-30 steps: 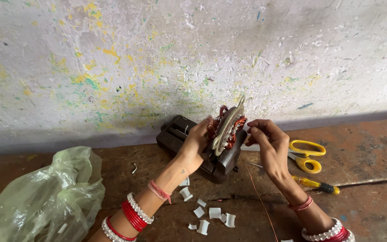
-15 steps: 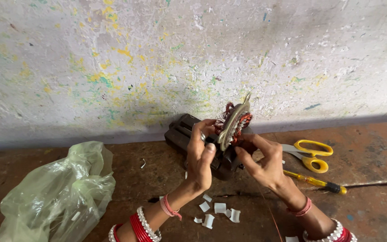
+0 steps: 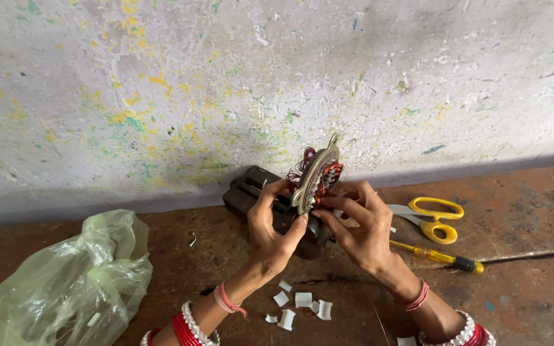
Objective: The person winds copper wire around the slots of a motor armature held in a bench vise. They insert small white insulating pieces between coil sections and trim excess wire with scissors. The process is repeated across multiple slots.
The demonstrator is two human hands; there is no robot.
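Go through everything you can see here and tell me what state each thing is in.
Stator: held upright on edge, copper windings showing.
Left hand: gripping the stator's near side.
Right hand: fingers pinching at the windings.
Scissors: lying on the floor, blades closed.
Screwdriver: lying flat.
Plastic bag: crumpled.
Paper pieces: scattered, curled.

A plastic bag (image 3: 65, 282) lies left, scissors (image 3: 428, 214) right, paper scraps (image 3: 299, 304) before the dark block (image 3: 251, 192).
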